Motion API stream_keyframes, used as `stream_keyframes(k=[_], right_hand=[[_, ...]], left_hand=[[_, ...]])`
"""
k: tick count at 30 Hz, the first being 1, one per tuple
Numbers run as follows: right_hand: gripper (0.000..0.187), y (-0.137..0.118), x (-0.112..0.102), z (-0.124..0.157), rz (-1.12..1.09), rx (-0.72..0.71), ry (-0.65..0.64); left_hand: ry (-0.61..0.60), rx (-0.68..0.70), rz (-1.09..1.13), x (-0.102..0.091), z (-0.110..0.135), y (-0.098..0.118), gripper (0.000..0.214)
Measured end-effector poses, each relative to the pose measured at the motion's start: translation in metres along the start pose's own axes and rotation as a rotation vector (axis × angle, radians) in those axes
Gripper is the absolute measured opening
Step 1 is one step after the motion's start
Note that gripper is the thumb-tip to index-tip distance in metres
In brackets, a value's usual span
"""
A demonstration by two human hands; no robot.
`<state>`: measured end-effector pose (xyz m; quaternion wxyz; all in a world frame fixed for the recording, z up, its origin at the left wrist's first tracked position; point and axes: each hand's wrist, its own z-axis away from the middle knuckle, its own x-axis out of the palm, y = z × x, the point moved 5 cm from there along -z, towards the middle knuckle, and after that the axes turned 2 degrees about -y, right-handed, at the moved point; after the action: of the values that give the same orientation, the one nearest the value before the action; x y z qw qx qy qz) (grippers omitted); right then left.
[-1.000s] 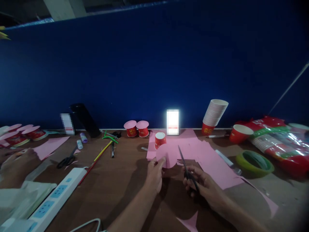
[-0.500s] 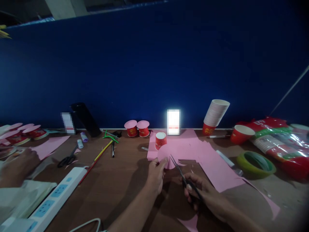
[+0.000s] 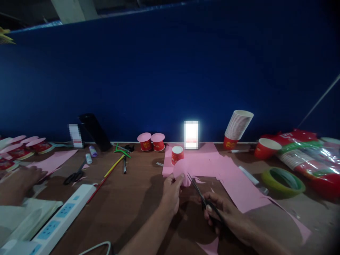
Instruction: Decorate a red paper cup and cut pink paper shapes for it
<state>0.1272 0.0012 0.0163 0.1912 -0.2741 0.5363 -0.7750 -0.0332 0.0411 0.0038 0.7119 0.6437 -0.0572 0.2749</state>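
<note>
Between thumb and fingers, my left hand [image 3: 171, 194] pinches a rounded piece of pink paper [image 3: 180, 168]. Black-handled scissors [image 3: 196, 187] are gripped in my right hand [image 3: 219, 210], their blades at the right edge of that paper. Just behind it, a red paper cup [image 3: 177, 156] stands upright on a stack of pink paper sheets [image 3: 203, 159]. A pink offcut [image 3: 209, 246] lies on the table near my right wrist.
On the left are a power strip [image 3: 63, 212], another pair of scissors [image 3: 74, 175] and another person's hand [image 3: 22, 180]. Disc-topped red cups [image 3: 145, 142] stand at the back. Rightward are stacked cups [image 3: 237, 127], a tape roll [image 3: 283, 182] and a plastic-wrapped pack [image 3: 308, 156].
My hands hold nearly the same pose, with the scissors still at the paper's edge. The other person's hand at the left has shifted slightly and flattened over the pink paper.
</note>
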Motion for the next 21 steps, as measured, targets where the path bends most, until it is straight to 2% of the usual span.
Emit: stream_keyframes(k=[6, 9, 14, 21], right_hand=[[0.033, -0.001, 0.001, 0.001, -0.014, 0.025, -0.02], [0.033, -0.004, 0.002, 0.0, -0.012, 0.026, -0.01], [0.033, -0.003, -0.001, -0.002, 0.034, 0.016, 0.054], [0.033, 0.004, -0.004, -0.006, 0.101, 0.005, 0.117]], left_hand=[[0.042, -0.011, -0.05, -0.004, -0.001, -0.003, 0.031], [0.014, -0.016, -0.072, -0.002, -0.001, -0.004, 0.03], [-0.095, -0.059, 0.044, 0.009, 0.005, -0.005, 0.03], [-0.055, -0.115, 0.143, 0.013, 0.014, -0.008, 0.03]])
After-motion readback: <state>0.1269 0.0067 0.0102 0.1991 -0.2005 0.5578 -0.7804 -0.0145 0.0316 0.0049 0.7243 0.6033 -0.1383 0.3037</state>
